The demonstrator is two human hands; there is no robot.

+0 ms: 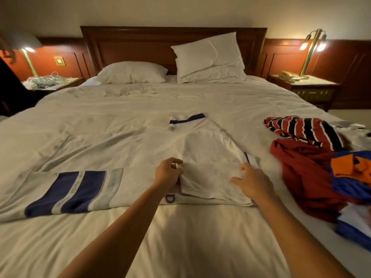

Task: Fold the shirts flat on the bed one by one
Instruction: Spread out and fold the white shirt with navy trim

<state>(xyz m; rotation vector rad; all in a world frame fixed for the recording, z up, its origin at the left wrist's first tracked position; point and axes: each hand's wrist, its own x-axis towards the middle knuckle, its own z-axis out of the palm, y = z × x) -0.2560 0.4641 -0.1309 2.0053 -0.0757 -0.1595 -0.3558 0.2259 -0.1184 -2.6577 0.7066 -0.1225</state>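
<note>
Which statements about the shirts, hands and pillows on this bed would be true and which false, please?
1. The left hand pinches the white shirt. True.
2. The pile of unfolded shirts lies left of the white shirt. False: it lies to its right.
3. Both pillows lie flat. False: the right pillow stands propped against the headboard.
4. The left lamp and the right lamp are both lit. True.
</note>
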